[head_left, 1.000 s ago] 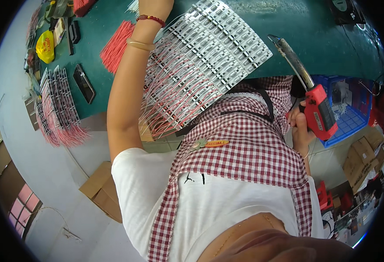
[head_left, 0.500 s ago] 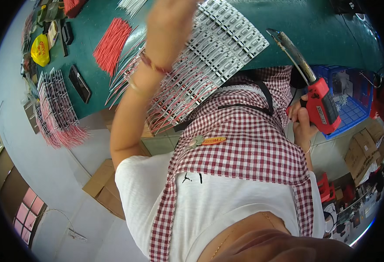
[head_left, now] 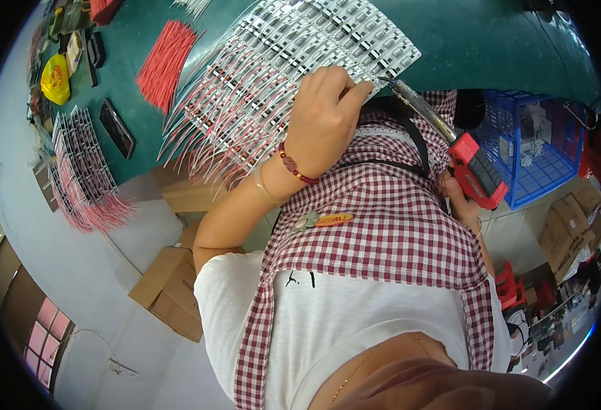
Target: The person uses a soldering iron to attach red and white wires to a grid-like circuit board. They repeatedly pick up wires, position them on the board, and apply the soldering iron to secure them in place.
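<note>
My left hand (head_left: 324, 116) rests over the near edge of a pale panel of small circuit boards (head_left: 362, 34), its fingers curled and pinched together. Whatever lies in that pinch is too small to make out. Many thin red and white wires (head_left: 205, 130) stick out from the panel's left side. My right hand (head_left: 456, 198) is wrapped round the grip of a red soldering gun (head_left: 478, 174) with a long metal barrel. The gun's tip sits just beside my left fingertips, at the panel's near right corner. Whether it touches a board is unclear.
On the green table (head_left: 471, 41) lie a bundle of red wires (head_left: 169, 65), a black phone (head_left: 117, 128) and a yellow bag (head_left: 55, 80). A stack of wired panels (head_left: 85, 160) stands at the left edge. A blue plastic crate (head_left: 543, 171) is at the right.
My left hand has come down from the far side of the panel to its near right corner. The soldering gun has swung left and its tip now meets that corner.
</note>
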Tool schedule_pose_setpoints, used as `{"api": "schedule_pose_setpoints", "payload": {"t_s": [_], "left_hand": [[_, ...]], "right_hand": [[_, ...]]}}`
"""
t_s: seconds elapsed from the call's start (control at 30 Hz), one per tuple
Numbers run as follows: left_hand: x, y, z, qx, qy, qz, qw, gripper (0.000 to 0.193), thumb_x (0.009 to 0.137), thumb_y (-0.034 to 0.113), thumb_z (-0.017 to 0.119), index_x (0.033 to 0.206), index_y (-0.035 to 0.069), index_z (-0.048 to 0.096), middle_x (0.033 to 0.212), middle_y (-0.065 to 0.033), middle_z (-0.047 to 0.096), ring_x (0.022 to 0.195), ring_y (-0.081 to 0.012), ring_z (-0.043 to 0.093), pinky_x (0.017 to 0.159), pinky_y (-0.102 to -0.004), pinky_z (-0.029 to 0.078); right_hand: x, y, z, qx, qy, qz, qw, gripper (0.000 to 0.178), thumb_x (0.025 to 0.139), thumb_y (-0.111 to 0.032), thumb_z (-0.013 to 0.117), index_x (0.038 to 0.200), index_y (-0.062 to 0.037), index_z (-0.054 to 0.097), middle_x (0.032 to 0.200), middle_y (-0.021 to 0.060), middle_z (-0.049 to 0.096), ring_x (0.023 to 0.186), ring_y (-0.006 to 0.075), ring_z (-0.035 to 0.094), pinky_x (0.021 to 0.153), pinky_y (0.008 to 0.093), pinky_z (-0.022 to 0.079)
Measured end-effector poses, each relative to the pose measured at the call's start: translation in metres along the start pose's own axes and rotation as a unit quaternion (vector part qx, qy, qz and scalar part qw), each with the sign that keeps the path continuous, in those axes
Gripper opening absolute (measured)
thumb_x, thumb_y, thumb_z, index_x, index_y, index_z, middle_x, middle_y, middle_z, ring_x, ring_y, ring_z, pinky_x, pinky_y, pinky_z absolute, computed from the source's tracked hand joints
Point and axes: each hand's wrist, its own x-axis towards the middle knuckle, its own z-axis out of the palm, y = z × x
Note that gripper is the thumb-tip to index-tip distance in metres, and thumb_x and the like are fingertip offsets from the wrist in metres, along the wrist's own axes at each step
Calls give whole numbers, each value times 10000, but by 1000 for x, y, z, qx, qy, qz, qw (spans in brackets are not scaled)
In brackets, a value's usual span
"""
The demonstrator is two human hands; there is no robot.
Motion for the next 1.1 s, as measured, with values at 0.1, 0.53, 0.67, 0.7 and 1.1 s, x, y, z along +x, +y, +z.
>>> {"api": "schedule_pose_setpoints", "payload": {"t_s": [0.1, 0.53, 0.67, 0.7, 1.1], "left_hand": [[0, -2, 2, 6, 2, 6, 1000, 211, 695, -26, 672, 891, 52, 660, 725, -69, 485, 688, -244, 505, 612, -348, 411], [0, -1, 6, 27, -2, 1, 1000, 203, 698, -40, 662, 889, 29, 653, 735, -73, 475, 696, -244, 501, 620, -352, 410], [-2, -1, 7, 50, -8, 10, 999, 218, 687, -44, 643, 893, 25, 651, 744, -79, 466, 707, -247, 496, 627, -354, 413], [-2, -1, 7, 58, -8, 16, 998, 222, 684, -44, 637, 895, 24, 651, 746, -80, 463, 709, -248, 494, 628, -354, 414], [0, 2, 8, 97, -18, 24, 995, 218, 693, -21, 602, 903, 10, 646, 745, -76, 435, 695, -235, 475, 621, -343, 402]], "right_hand": [[2, 2, 0, -8, 0, -13, 1000, 152, 861, -29, 613, 1006, 13, 598, 846, 30, 589, 751, 113, 547, 686, 270, 454], [12, -6, 9, -222, 26, -104, 969, 150, 738, -68, 698, 871, -21, 646, 784, 88, 629, 673, 193, 606, 606, 304, 472], [10, -8, 12, -174, 46, -107, 978, 157, 727, -71, 704, 864, -21, 647, 767, 87, 628, 651, 202, 604, 596, 305, 471], [9, -5, 10, -171, 41, -98, 979, 157, 726, -67, 704, 865, -21, 648, 771, 88, 628, 651, 204, 604, 596, 305, 471], [6, 6, 5, -206, 25, -56, 977, 155, 746, -56, 699, 887, -16, 647, 802, 97, 632, 678, 204, 609, 617, 305, 480]]}}
